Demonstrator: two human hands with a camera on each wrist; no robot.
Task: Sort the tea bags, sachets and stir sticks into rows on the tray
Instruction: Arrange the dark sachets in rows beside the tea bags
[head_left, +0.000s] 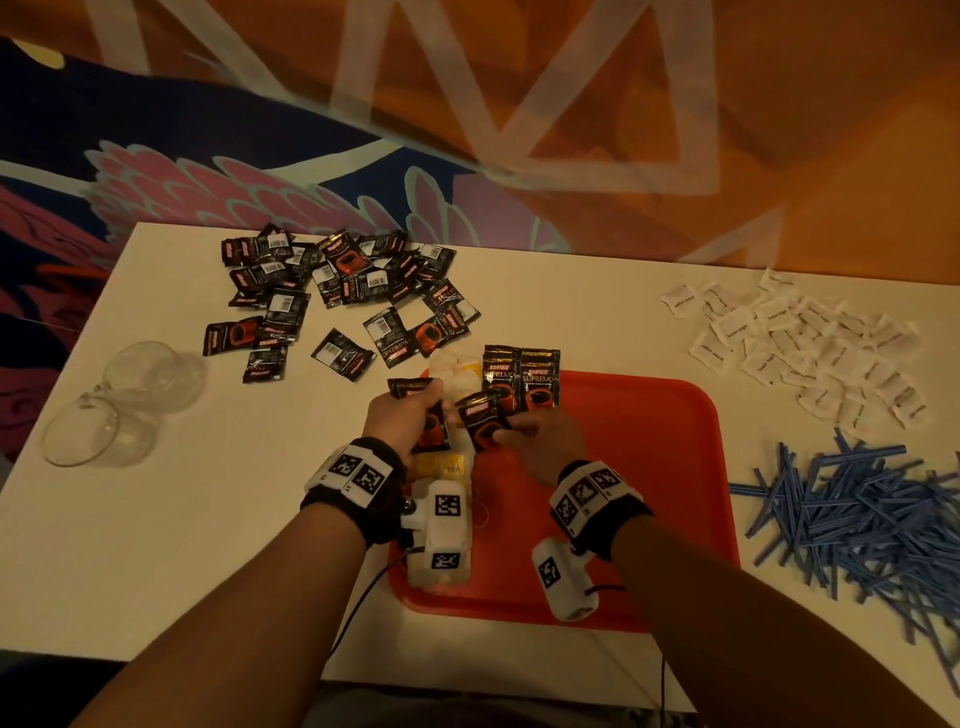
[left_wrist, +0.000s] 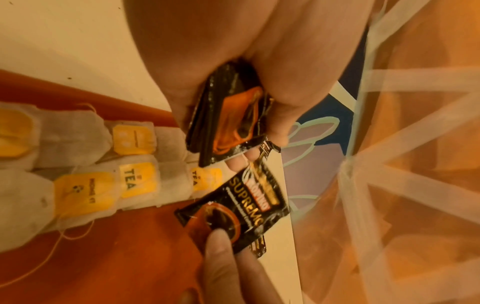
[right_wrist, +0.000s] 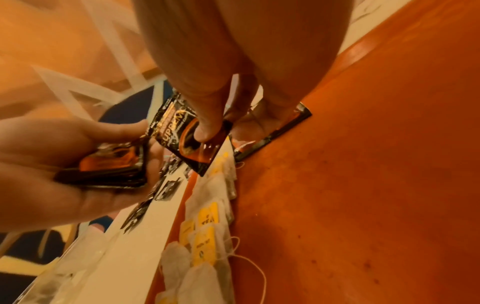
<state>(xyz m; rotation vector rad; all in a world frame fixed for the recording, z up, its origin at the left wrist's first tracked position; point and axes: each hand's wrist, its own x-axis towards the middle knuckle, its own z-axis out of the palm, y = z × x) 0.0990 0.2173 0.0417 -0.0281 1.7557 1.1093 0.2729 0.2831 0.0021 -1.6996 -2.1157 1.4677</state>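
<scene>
My left hand (head_left: 410, 415) grips a small stack of black coffee sachets (left_wrist: 228, 115) above the left edge of the red tray (head_left: 649, 467). My right hand (head_left: 535, 441) pinches a single black coffee sachet (head_left: 480, 421) by its lower end, just right of the stack and over the tray. A few sachets (head_left: 522, 376) lie side by side at the tray's far edge. Tea bags with yellow tags (left_wrist: 103, 174) lie in a row along the tray's left side, partly hidden under my wrists in the head view.
A loose pile of black sachets (head_left: 337, 291) covers the white table (head_left: 208, 519) at the far left. White sugar sachets (head_left: 810, 343) lie far right, blue stir sticks (head_left: 872, 519) near right. Two glass cups (head_left: 124, 400) lie at the left edge.
</scene>
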